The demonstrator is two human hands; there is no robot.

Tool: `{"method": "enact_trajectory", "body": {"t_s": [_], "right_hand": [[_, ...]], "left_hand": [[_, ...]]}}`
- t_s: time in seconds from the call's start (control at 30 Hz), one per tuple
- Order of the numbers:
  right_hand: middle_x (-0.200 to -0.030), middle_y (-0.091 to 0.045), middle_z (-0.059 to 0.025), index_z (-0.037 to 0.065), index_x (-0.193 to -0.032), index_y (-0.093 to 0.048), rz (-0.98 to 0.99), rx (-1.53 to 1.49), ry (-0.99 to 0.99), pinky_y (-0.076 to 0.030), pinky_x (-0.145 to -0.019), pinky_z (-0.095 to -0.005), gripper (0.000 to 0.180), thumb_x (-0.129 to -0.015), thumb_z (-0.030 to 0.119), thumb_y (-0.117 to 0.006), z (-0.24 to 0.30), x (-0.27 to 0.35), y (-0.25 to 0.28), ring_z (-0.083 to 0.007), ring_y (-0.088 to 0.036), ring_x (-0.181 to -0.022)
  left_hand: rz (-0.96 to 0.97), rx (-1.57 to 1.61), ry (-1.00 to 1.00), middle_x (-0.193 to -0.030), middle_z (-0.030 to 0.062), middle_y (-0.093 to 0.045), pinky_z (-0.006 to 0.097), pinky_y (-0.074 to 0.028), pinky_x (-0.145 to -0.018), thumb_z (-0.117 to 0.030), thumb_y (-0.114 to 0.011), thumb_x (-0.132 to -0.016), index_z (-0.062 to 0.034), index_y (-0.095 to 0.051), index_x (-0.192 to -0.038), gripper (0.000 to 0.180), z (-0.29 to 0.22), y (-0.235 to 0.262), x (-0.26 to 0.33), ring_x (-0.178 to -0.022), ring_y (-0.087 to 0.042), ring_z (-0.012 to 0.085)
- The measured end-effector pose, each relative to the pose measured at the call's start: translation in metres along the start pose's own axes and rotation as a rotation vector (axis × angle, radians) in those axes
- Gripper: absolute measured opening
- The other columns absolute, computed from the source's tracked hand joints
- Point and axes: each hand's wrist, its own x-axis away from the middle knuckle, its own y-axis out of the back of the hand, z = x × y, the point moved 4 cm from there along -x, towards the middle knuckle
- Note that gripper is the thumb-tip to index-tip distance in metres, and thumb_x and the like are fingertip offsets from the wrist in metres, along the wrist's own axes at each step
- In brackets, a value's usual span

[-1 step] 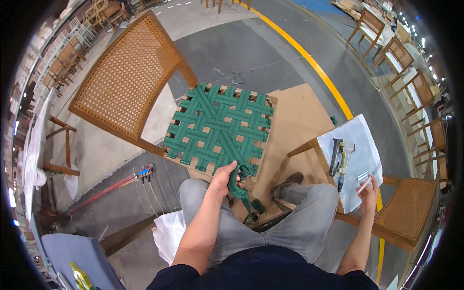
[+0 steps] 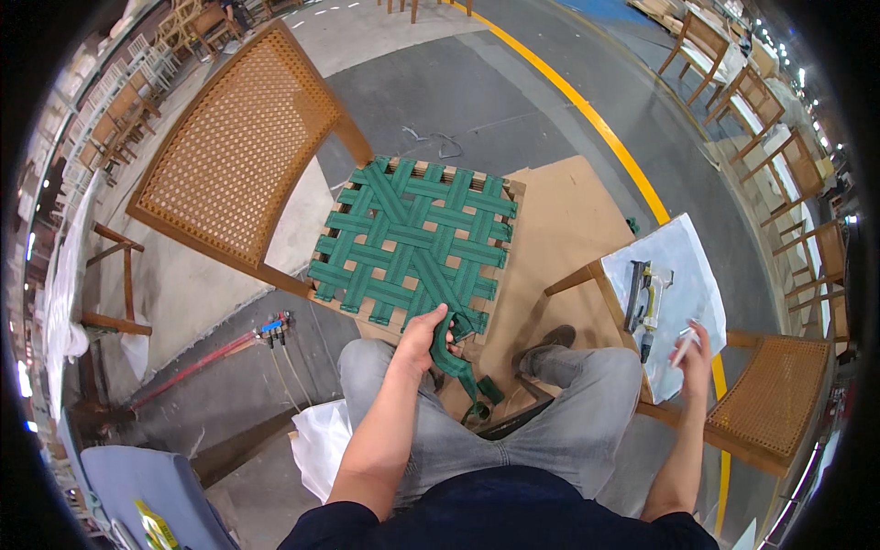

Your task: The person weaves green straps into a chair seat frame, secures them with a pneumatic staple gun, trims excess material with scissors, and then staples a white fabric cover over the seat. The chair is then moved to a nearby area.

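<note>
A wooden chair with a cane back [image 2: 238,142] stands before me, its seat covered in woven green webbing [image 2: 394,243]. One webbing strap crosses the weave diagonally. At the seat's near edge my left hand [image 2: 424,335] is closed on the loose end of this webbing strap [image 2: 451,359], whose tail hangs between my knees. On the right, my right hand [image 2: 697,359] pinches a slim pale strip [image 2: 680,351], perhaps staples. It is over a second chair's seat covered in white sheeting [image 2: 689,266]. A staple gun [image 2: 649,307] lies on that sheeting, left of my right hand.
Brown cardboard [image 2: 559,225] lies under the webbed chair. Air hoses with a blue-handled valve [image 2: 273,326] run along the floor at left. A grey chair back [image 2: 151,490] stands at lower left. Rows of wooden chairs [image 2: 793,174] line the right side.
My right hand has shifted slightly up and left with the pale strip, which has turned a little. My left hand keeps its hold on the webbing strap.
</note>
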Motion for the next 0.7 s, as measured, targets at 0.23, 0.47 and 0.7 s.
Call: {"method": "enact_trajectory", "body": {"t_s": [0.23,0.47,0.7], "right_hand": [[-0.097,-0.072,-0.0116,0.018,-0.127,-0.067,0.72,0.835,0.917,-0.051,-0.079,-0.0471,0.052,-0.087,0.046,-0.083,0.056,0.034,-0.254,-0.0373,-0.07,-0.092],[-0.102,-0.066,-0.0039,0.026,-0.122,-0.064,0.99,1.038,1.333,-0.046,-0.084,-0.0436,0.045,-0.084,0.045,-0.081,0.061,0.026,-0.349,-0.0245,-0.069,-0.099],[-0.096,-0.067,-0.0073,0.024,-0.12,-0.065,1.154,1.114,1.387,-0.053,-0.077,-0.0468,0.04,-0.088,0.042,-0.08,0.049,0.037,-0.375,-0.0288,-0.072,-0.09]], "left_hand": [[-0.058,-0.065,-0.074,-0.063,0.0055,-0.062,0.041,-0.055,-0.052,-0.042,-0.069,-0.107,-0.003,-0.066,-0.089,0.043,-0.01,0.008,-0.005,-0.05,-0.058,0.0197],[0.03,-0.186,-0.098,-0.066,0.0046,-0.066,0.032,-0.055,-0.05,-0.035,-0.066,-0.109,-0.0008,-0.069,-0.093,0.038,-0.011,0.001,0.009,-0.05,-0.062,0.015],[0.193,-0.311,-0.132,-0.08,0.0059,-0.072,0.031,-0.057,-0.056,-0.034,-0.066,-0.109,-0.0021,-0.072,-0.098,0.035,-0.009,-0.012,0.018,-0.06,-0.066,0.0145]]}}
